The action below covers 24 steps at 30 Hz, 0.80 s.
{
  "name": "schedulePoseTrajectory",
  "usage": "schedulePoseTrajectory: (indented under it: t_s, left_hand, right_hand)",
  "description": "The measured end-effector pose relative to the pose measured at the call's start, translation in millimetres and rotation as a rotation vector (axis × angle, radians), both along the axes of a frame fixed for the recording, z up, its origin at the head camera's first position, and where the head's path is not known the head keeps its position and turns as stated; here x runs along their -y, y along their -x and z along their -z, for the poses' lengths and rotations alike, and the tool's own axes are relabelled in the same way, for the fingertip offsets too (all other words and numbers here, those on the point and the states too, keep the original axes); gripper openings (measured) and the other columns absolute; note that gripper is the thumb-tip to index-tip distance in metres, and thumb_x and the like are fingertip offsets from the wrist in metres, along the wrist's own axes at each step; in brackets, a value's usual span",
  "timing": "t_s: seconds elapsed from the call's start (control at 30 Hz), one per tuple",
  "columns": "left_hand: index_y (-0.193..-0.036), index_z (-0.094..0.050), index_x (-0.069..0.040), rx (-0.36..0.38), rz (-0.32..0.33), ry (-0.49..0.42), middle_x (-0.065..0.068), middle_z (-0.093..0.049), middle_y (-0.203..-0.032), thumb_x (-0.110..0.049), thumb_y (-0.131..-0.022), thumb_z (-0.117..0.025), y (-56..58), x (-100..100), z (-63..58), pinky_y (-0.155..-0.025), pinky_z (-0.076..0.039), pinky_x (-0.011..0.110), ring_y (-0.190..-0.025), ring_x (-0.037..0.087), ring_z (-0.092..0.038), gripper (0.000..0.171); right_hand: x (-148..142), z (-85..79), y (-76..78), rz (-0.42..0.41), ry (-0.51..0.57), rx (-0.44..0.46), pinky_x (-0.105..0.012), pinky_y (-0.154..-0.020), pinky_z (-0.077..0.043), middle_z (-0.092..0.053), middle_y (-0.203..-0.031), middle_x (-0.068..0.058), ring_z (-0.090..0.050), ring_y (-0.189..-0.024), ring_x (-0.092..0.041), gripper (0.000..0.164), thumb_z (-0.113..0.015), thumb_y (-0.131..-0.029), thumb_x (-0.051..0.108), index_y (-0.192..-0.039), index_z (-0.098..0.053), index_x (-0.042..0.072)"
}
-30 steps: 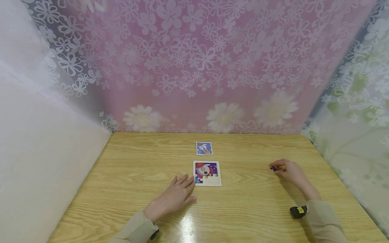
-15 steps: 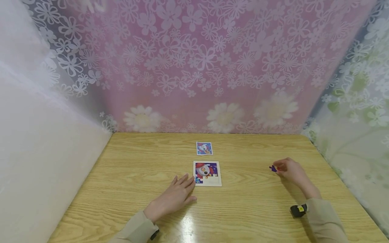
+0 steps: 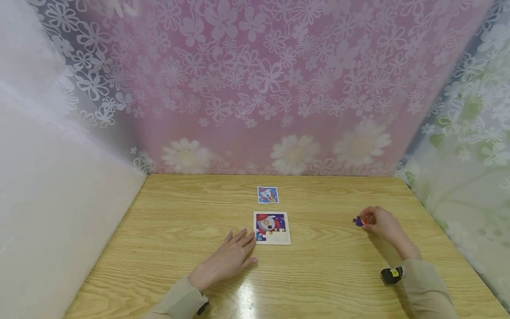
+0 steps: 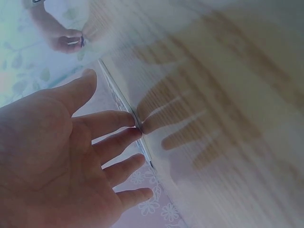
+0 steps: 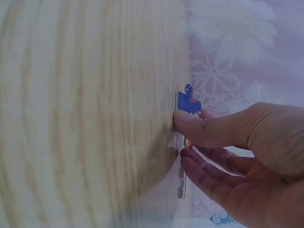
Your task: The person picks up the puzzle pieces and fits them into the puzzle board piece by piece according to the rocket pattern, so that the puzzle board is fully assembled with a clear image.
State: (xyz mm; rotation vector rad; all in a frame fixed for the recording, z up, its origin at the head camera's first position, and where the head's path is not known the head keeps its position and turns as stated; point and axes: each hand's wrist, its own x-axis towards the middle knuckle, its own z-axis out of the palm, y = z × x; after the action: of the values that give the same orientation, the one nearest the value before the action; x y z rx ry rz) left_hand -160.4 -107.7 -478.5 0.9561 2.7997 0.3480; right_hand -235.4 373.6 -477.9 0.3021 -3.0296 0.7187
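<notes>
My right hand (image 3: 381, 226), over the right side of the table, pinches a puzzle piece (image 5: 188, 102) between thumb and fingers. That piece is blue-purple with a touch of red, and part of it is hidden by the thumb. At the middle of the table lies a white-framed jigsaw puzzle (image 3: 272, 228), partly filled with a rocket picture; bare board shows at its lower right. My left hand (image 3: 229, 259) lies spread, its fingertips touching the puzzle frame's left edge. In the left wrist view the fingers (image 4: 114, 121) are nearly straight and hold nothing.
Behind the puzzle lies a small picture card (image 3: 268, 195) with the same rocket. The wooden table (image 3: 191, 204) meets a pink flowered backdrop (image 3: 239, 110) at its far edge, with pale walls left and right.
My right hand has shifted slightly within its spot, and more of the purple puzzle piece shows between the fingers. The left hand, puzzle and card have stayed put.
</notes>
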Motion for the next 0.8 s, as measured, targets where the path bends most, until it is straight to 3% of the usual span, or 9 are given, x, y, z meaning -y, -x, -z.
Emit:
schedulePoseTrajectory:
  t_s: [0.27, 0.53, 0.8]
  left_hand:
    - [-0.153, -0.041, -0.003, -0.003, 0.001, -0.002, 0.013, -0.033, -0.162, -0.044, -0.105, -0.05, 0.0, 0, 0.6, -0.12, -0.019, 0.062, -0.152, 0.036, -0.025, 0.064]
    - [-0.153, -0.041, -0.003, -0.016, -0.001, 0.005, 0.013, -0.033, -0.162, -0.045, -0.105, -0.05, 1.1, 0, 2.4, -0.12, -0.02, 0.062, -0.152, 0.036, -0.025, 0.065]
    - [-0.153, -0.041, -0.003, -0.012, -0.001, 0.006, 0.012, -0.032, -0.163, -0.045, -0.105, -0.05, 0.8, 0, 2.6, -0.121, -0.019, 0.061, -0.152, 0.036, -0.024, 0.065]
  right_hand:
    - [5, 0.1, -3.7, 0.017, 0.067, -0.04, -0.05, -0.073, -0.058, -0.072, -0.1, -0.019, -0.069, -0.089, -0.037, 0.015, -0.073, -0.092, 0.005, -0.106, -0.069, 0.002]
    - [21, -2.7, -0.6, -0.018, 0.186, -0.065, -0.027, -0.062, -0.055, -0.075, -0.107, -0.02, -0.073, -0.09, -0.035, 0.027, -0.069, -0.097, 0.01, -0.122, -0.071, 0.0]
    - [47, -2.4, 9.2, -0.042, 0.258, -0.018, -0.03, -0.067, -0.058, -0.073, -0.112, -0.02, -0.073, -0.092, -0.032, 0.029, -0.068, -0.098, 0.014, -0.125, -0.071, 0.004]
